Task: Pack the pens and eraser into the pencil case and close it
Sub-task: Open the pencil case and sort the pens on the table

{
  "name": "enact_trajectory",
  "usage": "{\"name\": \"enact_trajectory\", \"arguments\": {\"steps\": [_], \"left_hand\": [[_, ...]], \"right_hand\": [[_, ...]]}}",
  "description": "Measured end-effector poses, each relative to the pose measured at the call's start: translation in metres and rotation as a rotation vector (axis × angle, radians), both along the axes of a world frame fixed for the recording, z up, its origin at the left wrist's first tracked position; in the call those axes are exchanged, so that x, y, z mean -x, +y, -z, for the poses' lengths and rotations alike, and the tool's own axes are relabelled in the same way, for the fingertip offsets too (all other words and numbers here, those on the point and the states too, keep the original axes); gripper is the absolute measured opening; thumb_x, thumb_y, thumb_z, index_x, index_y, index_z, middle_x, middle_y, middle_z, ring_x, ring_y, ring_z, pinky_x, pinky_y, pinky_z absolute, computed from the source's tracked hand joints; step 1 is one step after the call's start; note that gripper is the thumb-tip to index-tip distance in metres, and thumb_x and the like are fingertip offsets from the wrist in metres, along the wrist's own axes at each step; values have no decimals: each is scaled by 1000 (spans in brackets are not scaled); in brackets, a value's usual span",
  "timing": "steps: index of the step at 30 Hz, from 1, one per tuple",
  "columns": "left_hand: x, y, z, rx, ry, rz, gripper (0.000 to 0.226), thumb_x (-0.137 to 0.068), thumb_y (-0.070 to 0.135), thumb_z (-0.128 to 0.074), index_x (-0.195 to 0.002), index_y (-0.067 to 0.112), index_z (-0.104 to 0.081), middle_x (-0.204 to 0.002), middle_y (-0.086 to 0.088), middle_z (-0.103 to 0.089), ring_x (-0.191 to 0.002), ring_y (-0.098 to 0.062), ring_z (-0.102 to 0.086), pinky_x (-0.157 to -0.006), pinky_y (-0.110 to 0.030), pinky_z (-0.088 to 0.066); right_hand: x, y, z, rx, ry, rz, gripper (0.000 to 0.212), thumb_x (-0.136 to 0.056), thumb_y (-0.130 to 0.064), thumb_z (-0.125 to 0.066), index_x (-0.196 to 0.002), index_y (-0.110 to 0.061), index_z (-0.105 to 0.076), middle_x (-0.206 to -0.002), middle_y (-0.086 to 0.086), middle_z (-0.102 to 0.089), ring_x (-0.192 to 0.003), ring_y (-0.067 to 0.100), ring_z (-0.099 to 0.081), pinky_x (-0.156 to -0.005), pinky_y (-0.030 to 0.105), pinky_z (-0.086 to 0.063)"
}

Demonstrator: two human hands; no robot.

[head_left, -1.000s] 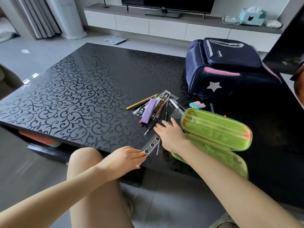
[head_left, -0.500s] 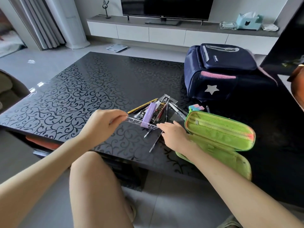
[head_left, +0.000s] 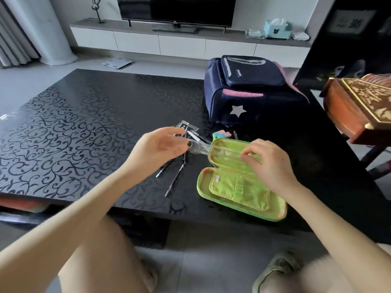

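A green pencil case [head_left: 239,191] lies open on the black table, its lid half tilted up. My left hand [head_left: 160,145] grips one end of a clear plastic ruler [head_left: 198,148], whose other end lies across the lid's mesh pocket. My right hand [head_left: 268,163] rests on that pocket, fingers pinching its edge near the ruler's tip. Two dark pens [head_left: 174,179] lie on the table below my left hand. More pens and clear packets [head_left: 188,129] sit behind it, partly hidden. A pink and blue eraser [head_left: 221,134] lies just behind the case.
A navy backpack [head_left: 247,92] with a white star stands behind the case. A carved wooden box [head_left: 359,106] juts in at the right. The patterned black table [head_left: 69,132] stretches left. My knees are below the table's near edge.
My left hand has carried the ruler from the table's front edge up and right to the case lid. My right hand has moved from the pens onto the lid pocket. The case has swung wider open.
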State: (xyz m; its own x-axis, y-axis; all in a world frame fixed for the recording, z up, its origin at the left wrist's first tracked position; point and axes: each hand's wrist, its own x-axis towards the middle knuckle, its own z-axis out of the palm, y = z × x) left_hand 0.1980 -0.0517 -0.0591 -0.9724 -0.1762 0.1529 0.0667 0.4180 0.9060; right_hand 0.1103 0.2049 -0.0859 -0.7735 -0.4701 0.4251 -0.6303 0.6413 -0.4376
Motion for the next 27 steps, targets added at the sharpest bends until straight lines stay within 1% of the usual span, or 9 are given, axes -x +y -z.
{"name": "enact_trajectory", "arguments": {"steps": [2,5,7,10,13,19,22,23,27], "left_hand": [[10,16,27,293,9,56,38,-76,25,-74,-112,20,-63,-98,7,-70,-90,-6,-63,-82,-14,-48],[24,38,64,784,114,334,37,-73,39,-71,-100,14,-69,-96,-1,-70,-90,-24,-61,-81,-35,-52],[33,51,79,961,78,500,42,-73,43,-67,-105,17,-68,-105,-2,-67,-97,-26,-58,-82,-41,-52],[47,64,85,1040,-4,602,50,-83,45,-60,-127,22,-54,-129,2,-52,-119,-19,-42,-93,-32,-41],[56,63,85,1012,-75,642,47,-88,44,-55,-129,22,-51,-130,3,-50,-118,-17,-43,-94,-29,-39],[66,65,89,1308,4,842,39,-93,27,-51,-130,14,-49,-129,-6,-54,-118,-27,-49,-96,-37,-43],[68,64,89,1205,-7,805,40,-95,33,-34,-118,11,-58,-115,-8,-63,-106,-27,-57,-89,-37,-49],[68,64,86,1067,-15,735,40,-95,32,-34,-112,9,-62,-107,-8,-65,-99,-26,-60,-85,-37,-49],[75,67,71,694,55,390,15,-91,13,-55,-89,5,-67,-70,-3,-65,-58,-19,-58,-63,-31,-50]], "right_hand": [[-6,36,2,27,-125,71,5,-84,-23,-66,-82,-19,-69,-77,-10,-66,-73,10,-62,-69,30,-50],[-15,79,10,84,-313,140,14,-83,-18,-67,-75,-29,-65,-72,-9,-68,-71,7,-64,-67,26,-51],[-23,98,12,134,-433,143,17,-83,-15,-68,-73,-28,-67,-70,-4,-69,-71,13,-65,-68,29,-52],[-37,112,11,180,-492,113,17,-83,-10,-68,-72,-23,-69,-72,-5,-69,-65,9,-63,-63,20,-50],[-48,118,15,192,-479,93,17,-82,-8,-68,-71,-22,-69,-71,-10,-68,-63,2,-60,-59,8,-43],[-43,123,36,150,-380,123,19,-80,-13,-71,-72,-29,-68,-73,-14,-68,-70,8,-64,-65,22,-50],[-39,120,39,127,-222,82,8,-80,-15,-71,-73,-20,-70,-71,-12,-66,-69,10,-62,-62,32,-51],[-40,120,39,113,-122,44,9,-82,-18,-69,-73,-16,-71,-72,-11,-66,-69,9,-61,-61,32,-51],[-48,115,48,-56,268,-13,12,-81,-13,-69,-69,-10,-71,-69,-2,-66,-65,15,-58,-59,26,-48]]}}
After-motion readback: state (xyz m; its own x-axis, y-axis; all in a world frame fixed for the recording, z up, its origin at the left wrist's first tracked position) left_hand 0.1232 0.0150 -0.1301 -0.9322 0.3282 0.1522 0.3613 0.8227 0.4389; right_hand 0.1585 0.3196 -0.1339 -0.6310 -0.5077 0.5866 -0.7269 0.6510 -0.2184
